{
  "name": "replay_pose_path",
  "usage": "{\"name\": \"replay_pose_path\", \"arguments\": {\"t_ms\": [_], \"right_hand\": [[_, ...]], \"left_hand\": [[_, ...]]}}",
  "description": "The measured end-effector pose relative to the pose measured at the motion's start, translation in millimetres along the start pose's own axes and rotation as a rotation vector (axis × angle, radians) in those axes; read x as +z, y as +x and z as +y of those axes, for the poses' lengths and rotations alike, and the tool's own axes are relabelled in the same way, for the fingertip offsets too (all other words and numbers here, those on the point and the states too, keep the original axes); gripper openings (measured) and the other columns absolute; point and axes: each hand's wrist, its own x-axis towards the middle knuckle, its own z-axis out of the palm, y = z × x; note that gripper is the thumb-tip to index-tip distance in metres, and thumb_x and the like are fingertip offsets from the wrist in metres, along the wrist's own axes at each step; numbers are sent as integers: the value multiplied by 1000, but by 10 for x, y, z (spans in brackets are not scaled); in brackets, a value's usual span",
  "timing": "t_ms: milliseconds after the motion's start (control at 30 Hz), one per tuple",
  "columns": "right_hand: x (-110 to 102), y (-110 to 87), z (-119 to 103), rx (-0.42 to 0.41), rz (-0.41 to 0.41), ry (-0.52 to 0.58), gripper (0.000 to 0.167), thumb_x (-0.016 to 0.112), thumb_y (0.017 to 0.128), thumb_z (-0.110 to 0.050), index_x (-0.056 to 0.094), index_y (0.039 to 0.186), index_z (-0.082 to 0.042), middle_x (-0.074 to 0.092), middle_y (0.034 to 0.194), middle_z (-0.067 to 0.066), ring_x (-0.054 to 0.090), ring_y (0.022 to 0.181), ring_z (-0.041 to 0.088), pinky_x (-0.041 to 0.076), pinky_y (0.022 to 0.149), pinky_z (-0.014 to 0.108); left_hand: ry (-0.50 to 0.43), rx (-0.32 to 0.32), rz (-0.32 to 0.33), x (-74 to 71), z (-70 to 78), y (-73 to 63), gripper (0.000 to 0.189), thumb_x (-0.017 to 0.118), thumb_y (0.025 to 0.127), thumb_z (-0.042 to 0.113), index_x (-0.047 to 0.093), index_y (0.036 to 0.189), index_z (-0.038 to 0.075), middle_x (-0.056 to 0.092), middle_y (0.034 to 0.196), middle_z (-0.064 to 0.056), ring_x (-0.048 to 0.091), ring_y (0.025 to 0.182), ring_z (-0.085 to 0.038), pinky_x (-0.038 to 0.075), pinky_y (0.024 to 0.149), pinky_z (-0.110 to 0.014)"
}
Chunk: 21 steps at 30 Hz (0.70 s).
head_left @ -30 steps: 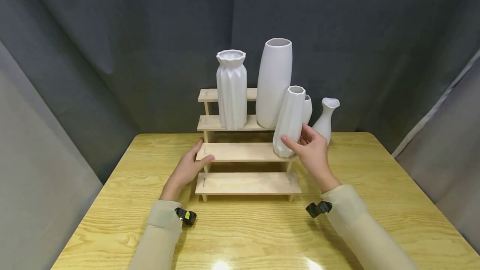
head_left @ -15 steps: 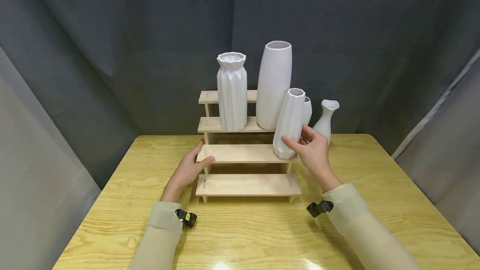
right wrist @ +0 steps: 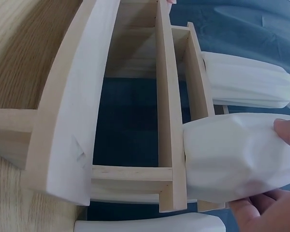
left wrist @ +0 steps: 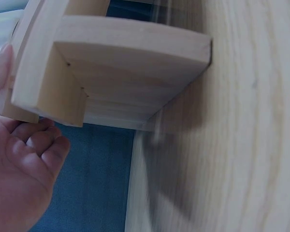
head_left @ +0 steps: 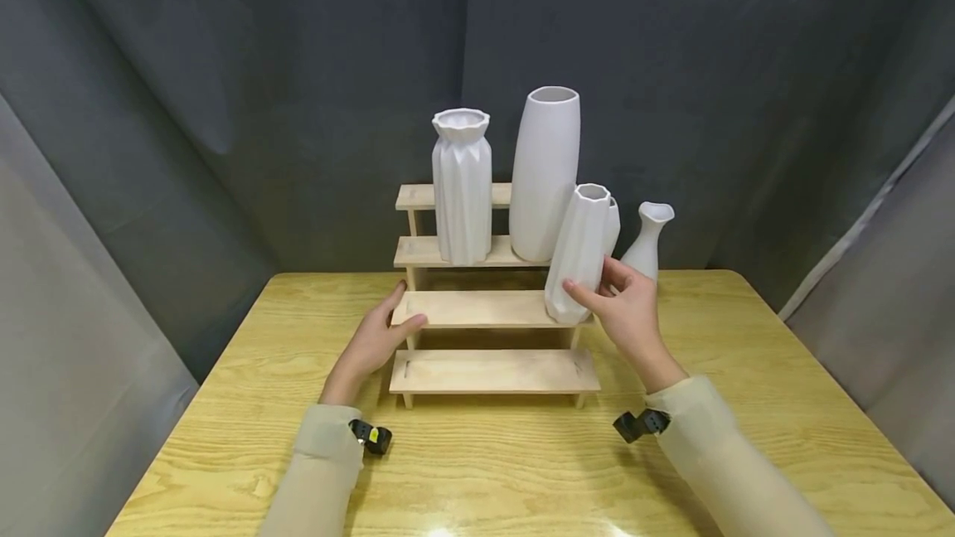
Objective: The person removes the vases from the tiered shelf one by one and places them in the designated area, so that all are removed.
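Observation:
A four-tier wooden display stand (head_left: 496, 373) stands on the table. My left hand (head_left: 367, 346) grips its left end at the second step from the bottom, thumb over the board; in the left wrist view its fingers curl in behind the wood. At that step's right end, my right hand (head_left: 634, 317) holds a white faceted vase (head_left: 576, 251) low on its side, between thumb and fingers. The vase leans slightly right, its base right at the board (right wrist: 173, 121) in the right wrist view. Behind it, a tall smooth vase (head_left: 547, 168) and a pleated vase (head_left: 462, 197) stand on the step above.
Right of the stand, a narrow-necked white vase (head_left: 647, 240) is partly hidden behind my right hand. Another white vase (head_left: 613, 228) shows only in part behind the held one. A dark curtain (head_left: 358, 106) hangs behind the wooden table (head_left: 477, 471).
The held vase and my right hand have shifted very slightly right and toward me. My left hand stays on the stand. The whole scene sits a little lower in the head view.

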Motion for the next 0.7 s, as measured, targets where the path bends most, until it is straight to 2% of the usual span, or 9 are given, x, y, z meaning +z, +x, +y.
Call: {"name": "replay_pose_path", "arguments": {"t_ms": [300, 700], "right_hand": [[-70, -101, -38, 0, -15, -52, 65, 85, 79, -29, 61, 135, -5, 63, 127, 11, 59, 113, 22, 51, 96, 35], [-172, -210, -89, 33, -18, -37, 65, 86, 78, -29, 61, 132, -3, 62, 127, 13, 60, 115, 25, 53, 88, 24]], "left_hand": [[-2, 0, -2, 4, 34, -29, 92, 61, 92, 57, 16, 160, 15, 13, 163, 2, 12, 148, -21, 18, 118, -47], [8, 1, -1, 8, 31, -29, 91, 61, 92, 57, 16, 160, 15, 14, 163, 2, 12, 148, -21, 19, 118, -45]]}}
